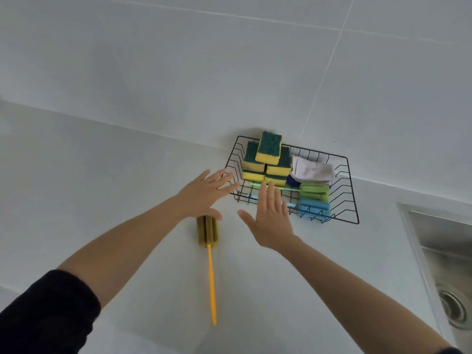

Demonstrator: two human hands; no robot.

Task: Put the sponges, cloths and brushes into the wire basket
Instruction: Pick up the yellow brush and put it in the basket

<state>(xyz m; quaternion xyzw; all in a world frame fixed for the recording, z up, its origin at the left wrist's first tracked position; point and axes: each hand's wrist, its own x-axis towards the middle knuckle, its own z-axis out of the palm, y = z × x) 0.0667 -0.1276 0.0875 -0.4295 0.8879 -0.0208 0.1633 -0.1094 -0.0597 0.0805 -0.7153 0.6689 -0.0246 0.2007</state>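
Observation:
A black wire basket point(351, 190) stands on the white counter against the tiled wall. Inside it is a stack of several yellow-and-green sponges point(268, 152), a folded white cloth point(313, 171) over something blue, a green sponge brush point(314, 192) and a blue sponge brush point(314, 209). A yellow sponge brush point(207, 232) with a long orange handle lies on the counter outside the basket, to its lower left. My left hand point(204, 195) hovers flat above that brush's head, fingers spread, holding nothing. My right hand point(272, 218) is spread flat in front of the basket's near edge, also empty.
A steel sink point(444, 251) with a drain is sunk into the counter at the right. The tiled wall rises directly behind the basket. Bare white counter extends to the left and toward me.

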